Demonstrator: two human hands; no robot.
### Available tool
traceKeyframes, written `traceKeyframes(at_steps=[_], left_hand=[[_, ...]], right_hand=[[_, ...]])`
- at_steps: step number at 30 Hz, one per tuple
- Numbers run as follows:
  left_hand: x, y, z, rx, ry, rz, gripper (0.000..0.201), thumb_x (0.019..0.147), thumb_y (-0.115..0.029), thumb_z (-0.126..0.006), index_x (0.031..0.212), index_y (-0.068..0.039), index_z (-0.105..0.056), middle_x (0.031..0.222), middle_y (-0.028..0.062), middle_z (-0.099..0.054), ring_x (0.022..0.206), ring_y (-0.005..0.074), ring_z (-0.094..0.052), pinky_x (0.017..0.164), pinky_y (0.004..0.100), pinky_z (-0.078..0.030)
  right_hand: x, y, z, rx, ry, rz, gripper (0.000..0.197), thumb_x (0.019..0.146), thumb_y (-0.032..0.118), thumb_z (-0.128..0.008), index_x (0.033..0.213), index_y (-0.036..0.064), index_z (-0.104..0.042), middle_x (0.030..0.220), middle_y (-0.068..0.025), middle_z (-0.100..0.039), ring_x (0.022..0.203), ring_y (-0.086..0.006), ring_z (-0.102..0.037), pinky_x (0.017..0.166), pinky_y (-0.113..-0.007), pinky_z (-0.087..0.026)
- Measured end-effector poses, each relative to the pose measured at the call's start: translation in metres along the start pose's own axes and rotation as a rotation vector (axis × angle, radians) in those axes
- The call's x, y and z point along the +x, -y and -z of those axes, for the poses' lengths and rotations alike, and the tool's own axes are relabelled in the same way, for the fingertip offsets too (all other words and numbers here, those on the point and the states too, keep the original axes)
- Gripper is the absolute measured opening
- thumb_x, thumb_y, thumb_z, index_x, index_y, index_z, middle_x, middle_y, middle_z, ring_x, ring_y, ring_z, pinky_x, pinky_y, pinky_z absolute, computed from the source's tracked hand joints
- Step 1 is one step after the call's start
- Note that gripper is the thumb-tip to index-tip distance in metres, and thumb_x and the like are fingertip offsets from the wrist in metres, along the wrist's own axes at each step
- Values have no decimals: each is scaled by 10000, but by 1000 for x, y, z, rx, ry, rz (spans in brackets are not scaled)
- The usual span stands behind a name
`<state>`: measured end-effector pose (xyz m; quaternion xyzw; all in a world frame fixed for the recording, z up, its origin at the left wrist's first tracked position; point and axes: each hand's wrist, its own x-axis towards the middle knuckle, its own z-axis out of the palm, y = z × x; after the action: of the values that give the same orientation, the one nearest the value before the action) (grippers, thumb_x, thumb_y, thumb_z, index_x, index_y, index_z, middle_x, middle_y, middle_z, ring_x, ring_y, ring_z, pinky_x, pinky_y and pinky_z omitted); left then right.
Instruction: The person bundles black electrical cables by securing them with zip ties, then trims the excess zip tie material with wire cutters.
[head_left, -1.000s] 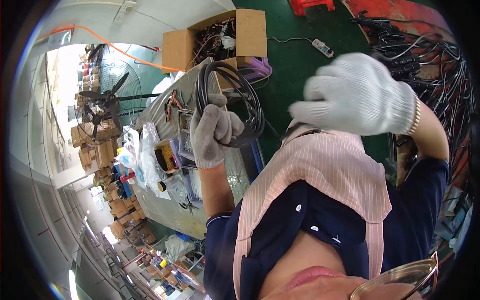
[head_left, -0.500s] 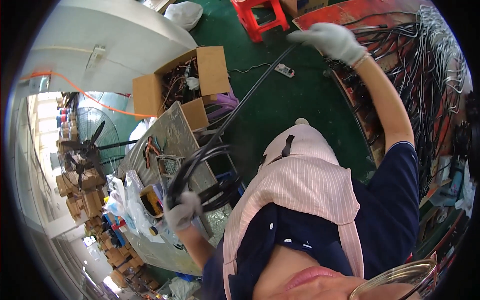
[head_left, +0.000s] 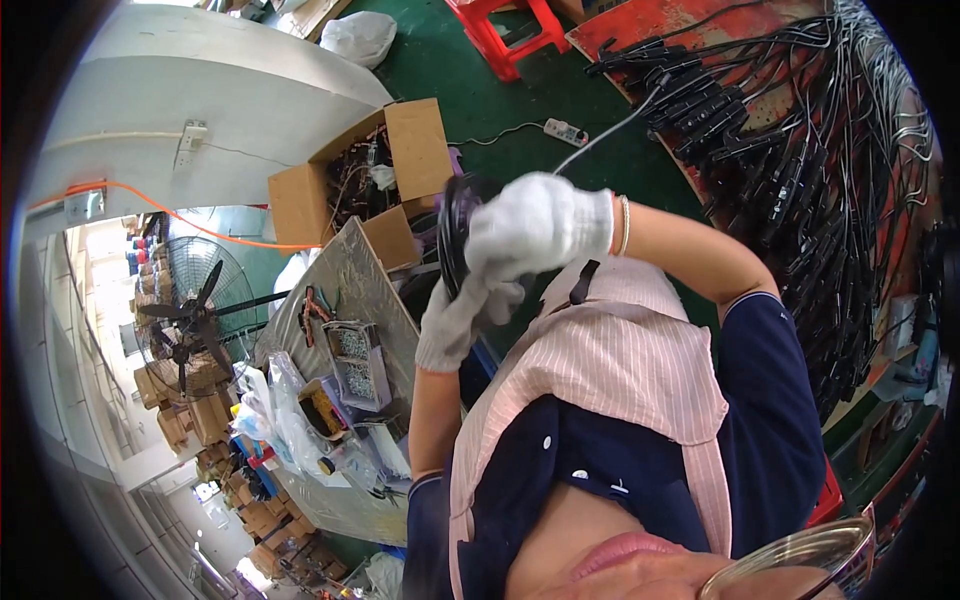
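A coil of black cable (head_left: 453,235) is bunched between my two hands, in front of my body. My left hand (head_left: 452,325), in a white glove, closes on the coil's lower part. Against the coil's upper right side is my right hand (head_left: 535,225), also gloved and with its fingers curled in; it partly hides the coil and the left fingers. A length of cable (head_left: 610,132) runs from behind the right hand up to the black connectors (head_left: 685,95) on the red table (head_left: 640,35).
Many black cables with pale ends spread over the red table at right. At left stands a workbench (head_left: 375,285) with pliers (head_left: 316,310) and a tray of small metal parts (head_left: 357,365). Beyond are an open carton (head_left: 415,145), a fan (head_left: 185,320), a red stool (head_left: 515,45) and a power strip (head_left: 566,131).
My right hand has come down and left from the red table's edge to the coil. My left hand has risen and moved right with the coil, closing the gap between them.
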<state>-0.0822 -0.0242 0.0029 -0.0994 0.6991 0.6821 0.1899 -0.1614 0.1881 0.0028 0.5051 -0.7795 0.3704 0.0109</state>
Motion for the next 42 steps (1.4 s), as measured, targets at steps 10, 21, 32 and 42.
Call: traceKeyframes(at_steps=[10,21,32,42], left_hand=[[-12,-9,23,-459,285,-267,315,917,-275,-661,951,34,-608,545,33,-523,490,183,-515,550,371,-446],[-35,37,0,-359,-439,132,276,907,-195,-670,1115,-18,-629,675,-10,-570,546,85,-525,572,256,-486],[-119,73,-17,-875,-337,-95,348,905,-211,-697,1161,-2,-587,938,62,-663,830,150,-644,774,298,-545],[-206,103,-10,-825,-911,-168,159,816,-129,-720,875,-22,-618,672,31,-583,565,116,-546,531,258,-438]], right_hand=[[-198,-198,144,264,-997,-673,281,881,15,-669,1161,8,-644,1130,-64,-679,1048,-136,-628,954,-266,-486],[-23,-78,16,165,914,69,321,761,190,-698,1074,131,-661,964,-110,-633,918,-308,-654,733,-400,-539],[113,10,-82,484,566,606,341,703,283,-826,939,143,-624,914,-51,-629,836,-264,-643,710,-376,-512],[100,108,-165,379,286,643,432,634,185,-834,1040,108,-707,1013,-52,-658,973,-283,-636,841,-405,-499]])
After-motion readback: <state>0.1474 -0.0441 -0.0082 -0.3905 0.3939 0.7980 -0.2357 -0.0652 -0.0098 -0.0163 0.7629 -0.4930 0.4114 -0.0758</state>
